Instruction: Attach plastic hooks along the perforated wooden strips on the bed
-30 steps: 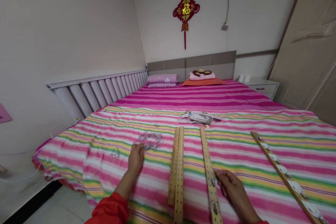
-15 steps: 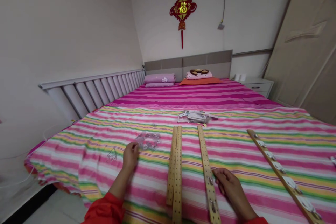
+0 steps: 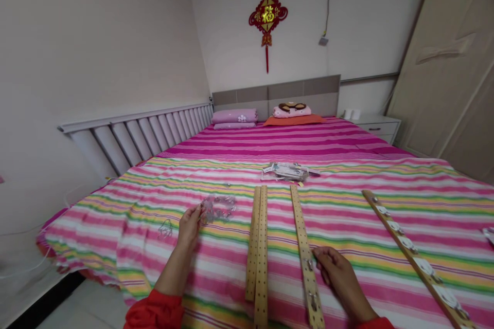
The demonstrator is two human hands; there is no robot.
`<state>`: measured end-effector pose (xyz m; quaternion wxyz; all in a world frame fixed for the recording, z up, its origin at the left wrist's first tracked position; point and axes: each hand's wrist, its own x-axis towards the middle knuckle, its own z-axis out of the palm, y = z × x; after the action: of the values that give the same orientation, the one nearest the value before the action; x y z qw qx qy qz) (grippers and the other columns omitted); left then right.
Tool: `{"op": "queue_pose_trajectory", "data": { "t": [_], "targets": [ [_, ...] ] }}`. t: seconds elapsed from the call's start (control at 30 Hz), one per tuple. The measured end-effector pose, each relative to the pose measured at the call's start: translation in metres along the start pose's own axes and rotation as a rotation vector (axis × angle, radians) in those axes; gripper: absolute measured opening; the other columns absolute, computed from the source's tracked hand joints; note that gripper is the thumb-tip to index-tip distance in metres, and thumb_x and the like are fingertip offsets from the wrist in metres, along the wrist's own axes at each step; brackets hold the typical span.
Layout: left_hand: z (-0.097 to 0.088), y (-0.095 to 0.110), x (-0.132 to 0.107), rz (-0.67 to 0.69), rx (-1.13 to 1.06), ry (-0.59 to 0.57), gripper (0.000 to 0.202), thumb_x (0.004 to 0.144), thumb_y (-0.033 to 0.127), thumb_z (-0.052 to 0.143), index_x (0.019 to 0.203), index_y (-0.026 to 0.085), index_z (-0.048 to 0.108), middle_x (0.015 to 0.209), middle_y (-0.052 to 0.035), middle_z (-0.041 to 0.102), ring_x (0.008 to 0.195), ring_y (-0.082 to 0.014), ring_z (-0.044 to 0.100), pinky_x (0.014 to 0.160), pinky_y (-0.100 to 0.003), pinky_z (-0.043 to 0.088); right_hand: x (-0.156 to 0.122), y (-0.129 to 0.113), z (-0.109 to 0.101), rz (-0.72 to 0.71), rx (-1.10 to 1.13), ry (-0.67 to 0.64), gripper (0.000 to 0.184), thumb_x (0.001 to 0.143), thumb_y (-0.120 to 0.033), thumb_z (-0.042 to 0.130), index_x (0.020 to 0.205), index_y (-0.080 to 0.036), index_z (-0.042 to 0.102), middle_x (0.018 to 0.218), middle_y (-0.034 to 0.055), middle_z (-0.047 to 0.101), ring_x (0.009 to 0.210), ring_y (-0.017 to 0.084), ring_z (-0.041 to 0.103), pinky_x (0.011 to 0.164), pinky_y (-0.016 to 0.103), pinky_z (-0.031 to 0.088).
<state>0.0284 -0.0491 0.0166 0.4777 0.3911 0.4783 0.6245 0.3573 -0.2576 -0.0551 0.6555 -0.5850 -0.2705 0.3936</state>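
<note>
My left hand (image 3: 190,223) is closed in a pinch at the near left edge of a clear plastic bag (image 3: 218,207) of small shiny pieces. A tiny glint shows at its fingertips, too small to name. My right hand (image 3: 336,272) is curled, with thumb and forefinger on the right edge of a wooden strip (image 3: 302,233) drilled with rows of holes. Two metal clips (image 3: 313,300) sit on the strip's near part. Left of it, two more drilled wooden strips (image 3: 258,249) lie side by side. Farther right, another strip (image 3: 390,231) carries several white cards with small metal pieces.
A clear packet of pieces (image 3: 289,170) lies beyond the strips on the striped bedsheet (image 3: 154,193). Thin wire-like loops (image 3: 165,229) are left of my left hand. A white radiator (image 3: 135,136) runs along the left side. Folded bedding (image 3: 234,117) rests by the headboard (image 3: 304,91).
My left hand has turned and lifted slightly at the clear bag, and a glint now shows at its fingertips. My right hand stays at the strip's edge.
</note>
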Motion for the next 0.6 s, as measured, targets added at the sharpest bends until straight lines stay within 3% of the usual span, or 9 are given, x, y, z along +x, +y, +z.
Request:
{"op": "queue_pose_trajectory", "data": {
  "t": [0.2,0.37,0.5,0.6],
  "targets": [
    [0.009,0.018,-0.005,-0.104,-0.143,-0.006,0.003,0.075,0.014,0.064,0.078,0.014,0.064,0.072,0.0006,0.068,0.062,-0.0054,0.063,0.051,-0.011,0.047,-0.001,-0.002,0.000,-0.006,-0.002,-0.003,0.038,0.058,-0.053,0.071,0.063,-0.018,0.057,0.039,-0.0071,0.047,0.029,0.005,0.031,0.032,0.019,0.019],
    [0.020,0.036,-0.017,-0.262,-0.408,-0.110,0.018,0.084,0.005,0.049,0.074,0.014,0.063,0.067,0.0002,0.065,0.057,-0.0040,0.060,0.052,-0.012,0.048,-0.001,-0.002,0.000,-0.013,0.001,0.004,0.037,0.059,-0.052,0.071,0.064,-0.018,0.058,0.040,-0.0075,0.046,0.030,0.005,0.031,0.032,0.019,0.019],
    [0.035,0.046,-0.047,-0.454,-0.653,-0.251,0.029,0.090,0.005,0.039,0.075,0.015,0.061,0.063,0.0014,0.060,0.054,-0.0022,0.057,0.050,-0.011,0.045,-0.002,-0.002,0.001,-0.017,0.011,0.012,0.036,0.060,-0.050,0.071,0.065,-0.017,0.058,0.041,-0.0072,0.047,0.029,0.004,0.031,0.032,0.018,0.019],
    [0.051,0.045,-0.079,-0.601,-0.693,-0.328,0.026,0.090,0.008,0.040,0.076,0.015,0.061,0.060,0.0024,0.058,0.049,-0.0021,0.054,0.046,-0.011,0.042,-0.004,-0.005,0.001,-0.027,0.032,0.011,0.035,0.061,-0.049,0.071,0.066,-0.017,0.058,0.042,-0.0067,0.049,0.029,0.004,0.033,0.033,0.018,0.019]
  ]
}}
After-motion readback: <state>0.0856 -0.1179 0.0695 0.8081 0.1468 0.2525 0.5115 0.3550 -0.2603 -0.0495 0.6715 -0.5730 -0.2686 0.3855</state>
